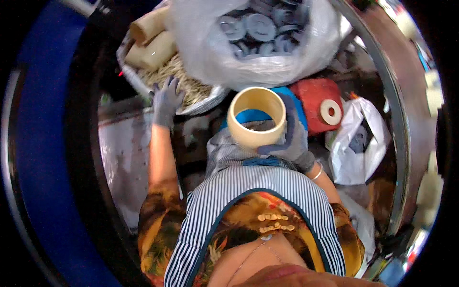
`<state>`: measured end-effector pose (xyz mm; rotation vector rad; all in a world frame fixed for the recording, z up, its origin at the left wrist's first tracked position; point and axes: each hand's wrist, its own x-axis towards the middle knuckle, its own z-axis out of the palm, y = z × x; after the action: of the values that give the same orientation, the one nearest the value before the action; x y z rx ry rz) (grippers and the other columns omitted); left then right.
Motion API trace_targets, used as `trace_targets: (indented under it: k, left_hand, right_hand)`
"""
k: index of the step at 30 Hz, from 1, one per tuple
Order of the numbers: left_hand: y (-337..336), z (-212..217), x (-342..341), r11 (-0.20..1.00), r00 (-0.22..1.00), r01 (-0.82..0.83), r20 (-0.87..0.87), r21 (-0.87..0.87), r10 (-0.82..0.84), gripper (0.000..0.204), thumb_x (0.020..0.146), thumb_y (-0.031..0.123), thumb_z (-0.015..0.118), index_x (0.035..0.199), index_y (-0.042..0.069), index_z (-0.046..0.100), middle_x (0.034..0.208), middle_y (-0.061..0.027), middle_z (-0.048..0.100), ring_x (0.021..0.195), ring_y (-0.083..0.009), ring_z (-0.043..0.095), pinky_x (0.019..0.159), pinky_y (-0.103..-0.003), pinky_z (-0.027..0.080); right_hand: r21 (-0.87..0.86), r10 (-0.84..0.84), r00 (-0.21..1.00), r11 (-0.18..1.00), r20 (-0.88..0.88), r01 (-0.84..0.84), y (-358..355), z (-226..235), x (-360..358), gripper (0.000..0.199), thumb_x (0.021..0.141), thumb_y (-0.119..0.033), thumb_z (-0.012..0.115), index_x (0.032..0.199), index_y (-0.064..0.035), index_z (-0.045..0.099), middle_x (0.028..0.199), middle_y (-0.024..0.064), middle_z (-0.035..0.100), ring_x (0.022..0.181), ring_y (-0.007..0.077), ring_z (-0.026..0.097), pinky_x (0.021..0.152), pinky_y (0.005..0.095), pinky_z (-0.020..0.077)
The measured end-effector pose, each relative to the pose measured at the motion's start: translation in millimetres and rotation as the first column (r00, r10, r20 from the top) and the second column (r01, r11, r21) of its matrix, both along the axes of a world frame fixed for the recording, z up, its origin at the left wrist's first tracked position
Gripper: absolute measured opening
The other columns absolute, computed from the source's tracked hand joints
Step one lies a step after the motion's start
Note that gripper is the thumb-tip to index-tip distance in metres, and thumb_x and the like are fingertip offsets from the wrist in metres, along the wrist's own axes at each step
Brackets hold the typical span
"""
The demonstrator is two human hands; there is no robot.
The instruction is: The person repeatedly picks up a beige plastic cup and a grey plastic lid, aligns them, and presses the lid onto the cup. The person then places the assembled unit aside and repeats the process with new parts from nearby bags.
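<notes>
My right hand (292, 143), in a grey glove, grips a short, wide cream tube (253, 138) from its right side above my lap. The tube is hollow, and blue shows through its opening. My left hand (167, 101), also gloved, reaches forward to the edge of a white sack (203, 105). Its fingers are apart, and nothing shows in them. Inside the sack lie many thin, pale stick-like pieces (191, 93), with more cream tubes (155, 50) at its far left. Whether my left fingertips touch the pieces, I cannot tell.
A large translucent plastic bag (201, 62) full of grey round parts (260, 27) stands ahead. To the right are a red container (313, 103) with a pale ring (331, 112) on it and a white bag (351, 165) holding grey parts. A curved brown edge (399, 95) runs along the right.
</notes>
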<state>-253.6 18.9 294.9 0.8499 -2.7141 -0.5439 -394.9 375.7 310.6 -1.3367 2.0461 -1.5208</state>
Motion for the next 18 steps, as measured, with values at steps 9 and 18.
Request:
trace_targets:
  k: [9, 18]
  left_hand:
    - [174, 50, -83, -0.009, 0.85, 0.38, -0.345, 0.925, 0.397, 0.071, 0.098, 0.057, 0.027, 0.149, 0.009, 0.032, 0.147, -0.0165, 0.041, 0.134, -0.0328, 0.04, 0.112, -0.05, 0.03]
    - [119, -52, -105, -0.385, 0.965, 0.259, -0.25, 0.886, 0.073, 0.052, 0.099, 0.033, 0.042, 0.136, -0.004, 0.047, 0.133, -0.0162, 0.056, 0.12, -0.0273, 0.054, 0.106, -0.04, 0.039]
  right_hand:
    - [-0.272, 0.1, 0.995, 0.958, 0.003, -0.095, 37, 17, 24, 0.065, 0.083, -0.036, 0.07, 0.138, -0.0084, 0.048, 0.131, 0.0171, 0.054, 0.119, 0.0335, 0.053, 0.101, 0.0447, 0.0406]
    - [0.488, -0.863, 0.159, 0.413, 0.48, 0.769, 377, -43, 68, 0.029, 0.098, -0.029, 0.055, 0.113, -0.0054, 0.063, 0.102, 0.0064, 0.066, 0.088, 0.0163, 0.063, 0.08, 0.0336, 0.0511]
